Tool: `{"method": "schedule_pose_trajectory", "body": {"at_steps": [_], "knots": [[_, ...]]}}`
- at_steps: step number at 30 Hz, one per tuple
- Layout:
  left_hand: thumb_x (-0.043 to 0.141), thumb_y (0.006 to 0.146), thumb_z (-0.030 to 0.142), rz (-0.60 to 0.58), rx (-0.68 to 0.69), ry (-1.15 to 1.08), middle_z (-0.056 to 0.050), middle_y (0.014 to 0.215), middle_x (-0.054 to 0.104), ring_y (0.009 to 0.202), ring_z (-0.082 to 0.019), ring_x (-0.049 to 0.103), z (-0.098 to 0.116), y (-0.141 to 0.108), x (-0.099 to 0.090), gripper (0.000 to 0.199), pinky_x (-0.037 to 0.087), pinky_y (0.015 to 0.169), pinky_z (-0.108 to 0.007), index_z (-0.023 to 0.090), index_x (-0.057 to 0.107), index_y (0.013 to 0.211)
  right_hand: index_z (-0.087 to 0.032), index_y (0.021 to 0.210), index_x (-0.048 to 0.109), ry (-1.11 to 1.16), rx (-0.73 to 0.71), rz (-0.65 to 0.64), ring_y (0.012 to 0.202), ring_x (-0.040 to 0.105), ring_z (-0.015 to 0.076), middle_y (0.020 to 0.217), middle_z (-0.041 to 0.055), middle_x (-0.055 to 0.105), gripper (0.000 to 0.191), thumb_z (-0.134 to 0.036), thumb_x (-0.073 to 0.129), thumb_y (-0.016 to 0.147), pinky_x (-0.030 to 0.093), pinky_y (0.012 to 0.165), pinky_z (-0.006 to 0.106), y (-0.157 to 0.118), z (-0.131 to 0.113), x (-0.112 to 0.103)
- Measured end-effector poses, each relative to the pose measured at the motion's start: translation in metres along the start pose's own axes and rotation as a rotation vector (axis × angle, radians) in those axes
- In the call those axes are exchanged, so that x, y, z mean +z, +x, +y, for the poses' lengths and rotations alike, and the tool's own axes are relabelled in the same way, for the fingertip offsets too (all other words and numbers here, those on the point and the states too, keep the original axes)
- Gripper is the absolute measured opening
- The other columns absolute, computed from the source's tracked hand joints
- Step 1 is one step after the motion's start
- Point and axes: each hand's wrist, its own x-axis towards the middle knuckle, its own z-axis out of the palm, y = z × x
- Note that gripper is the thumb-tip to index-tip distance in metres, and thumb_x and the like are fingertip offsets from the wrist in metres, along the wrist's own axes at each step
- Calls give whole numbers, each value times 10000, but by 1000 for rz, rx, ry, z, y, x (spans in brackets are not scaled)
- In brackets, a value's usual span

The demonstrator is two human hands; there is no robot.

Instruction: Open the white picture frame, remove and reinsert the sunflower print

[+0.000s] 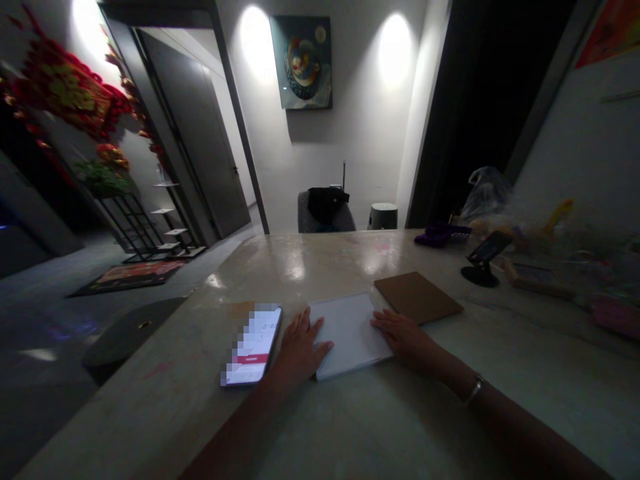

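Observation:
A flat white rectangular thing (350, 333) lies on the table in front of me; it looks like a pad or stack of paper, but its exact kind is unclear. At its left edge rests my left hand (300, 347), fingers stretched and thumb over the white surface. My right hand (400, 333) lies with extended fingers along the right edge, touching it. Neither hand grips anything. Behind the right hand is a thin brown board or cover (417, 297), lying flat. A phone (254, 347) with a lit, partly blurred screen lies just left of my left hand.
The pale stone-look table (320, 427) spreads all round. A black phone stand (484, 267), a purple item (443, 235) and a clear plastic bag (485, 193) stand at the right back. Beyond the far edge is a chair (303, 213) with a black thing over it.

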Motion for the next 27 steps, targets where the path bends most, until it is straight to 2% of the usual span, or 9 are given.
{"method": "schedule_pose_trajectory", "body": {"at_steps": [4,6,9,12,16,18,21,27], "knots": [[354,783,481,15,-22,-6,-127,1406,205,1286,-284,149,0,0,-2,608,178,1013,-420,146,339,1290,-182,1102,540,153,151,179,1034,532,207,1125,100,580,334,-273,400,812,386,913,389,8,4,-9],[325,795,480,11,-34,-2,-145,1394,233,1285,-283,156,0,0,-2,632,172,1017,-415,111,296,1308,-180,1104,525,113,213,271,1046,517,208,1114,99,578,334,-275,382,818,372,918,384,12,16,-13],[313,802,475,-12,-47,1,-168,1381,256,1282,-291,159,1,-2,-1,654,163,1023,-409,66,280,1311,-162,1170,451,-75,354,363,1136,435,229,1200,115,502,393,-289,400,801,325,952,387,14,41,-19],[310,804,475,-4,-63,-7,-190,1371,266,1277,-300,173,0,-4,1,670,167,1023,-411,37,267,1310,-112,1196,415,-269,537,382,1150,406,281,1212,166,468,458,-322,414,789,318,935,415,11,65,-26],[292,810,483,-2,-50,13,-191,1368,274,1274,-302,182,-3,-6,3,676,172,1023,-410,31,260,1312,-79,1183,431,-381,738,351,1101,433,332,1157,225,483,499,-372,421,779,349,861,449,4,84,-37],[288,811,487,-8,-50,26,-187,1368,277,1274,-301,185,-3,-7,3,674,174,1024,-406,34,266,1310,-74,1186,431,-337,814,350,1089,443,348,1138,237,498,519,-384,431,769,348,848,469,2,90,-42],[283,816,485,-19,-54,43,-172,1372,275,1274,-290,190,-3,-8,1,659,179,1025,-402,49,270,1311,-63,1186,433,-139,888,409,1060,475,351,1107,244,529,554,-387,470,738,348,845,473,-1,97,-47],[272,828,471,-47,-48,88,-152,1381,265,1278,-274,185,-1,-8,-1,640,180,1031,-392,53,269,1312,-64,1125,479,82,824,544,891,589,269,920,174,634,488,-331,487,717,430,750,363,0,102,-51]]}}
